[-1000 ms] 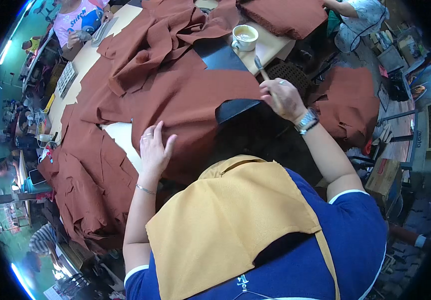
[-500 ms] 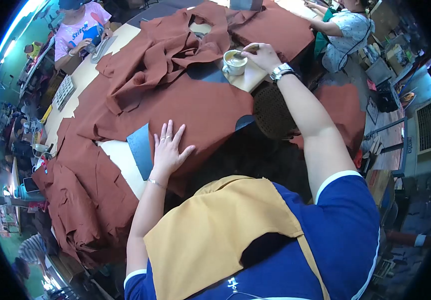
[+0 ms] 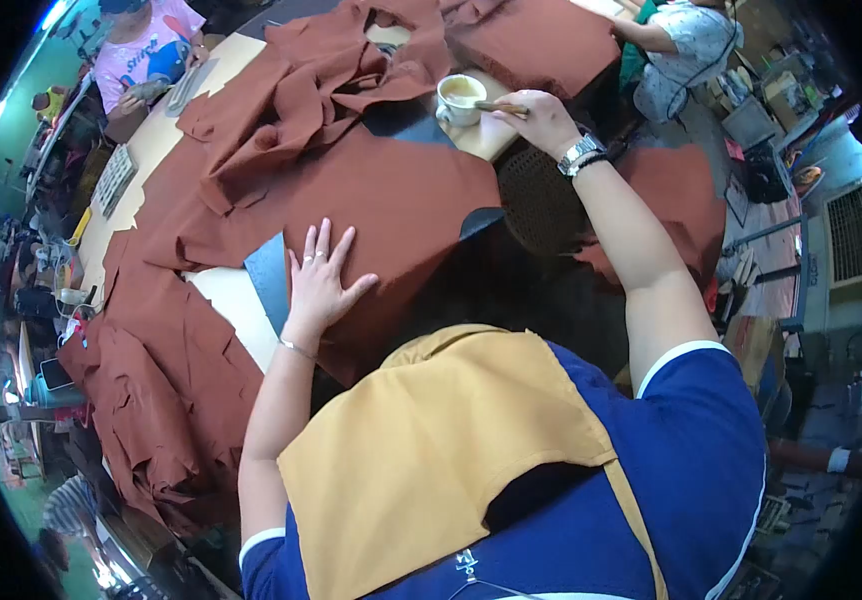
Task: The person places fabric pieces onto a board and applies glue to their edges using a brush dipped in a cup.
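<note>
My left hand (image 3: pixel 319 280) lies flat with spread fingers on a large rust-brown fabric piece (image 3: pixel 371 195) spread over the table, beside a dark grey pattern piece (image 3: pixel 268 280). My right hand (image 3: pixel 541 118) reaches out to the far right, shut on a thin brush-like tool (image 3: pixel 499 106) whose tip lies at the rim of a white cup (image 3: pixel 458 98) with pale liquid. The cup stands on a bare wooden corner of the table (image 3: pixel 491 140).
More rust-brown fabric lies heaped at the far side (image 3: pixel 331 60) and hangs off the left edge (image 3: pixel 166 400). Another stack (image 3: pixel 536 40) sits behind the cup. A person in pink (image 3: pixel 141 45) sits far left, another person (image 3: pixel 681 40) far right. A dark stool (image 3: pixel 541 205) stands by the table.
My right hand went from the fabric's edge out to the cup with the tool and now rests at its rim. My left hand slid slightly and spread flat; the grey pattern piece became visible.
</note>
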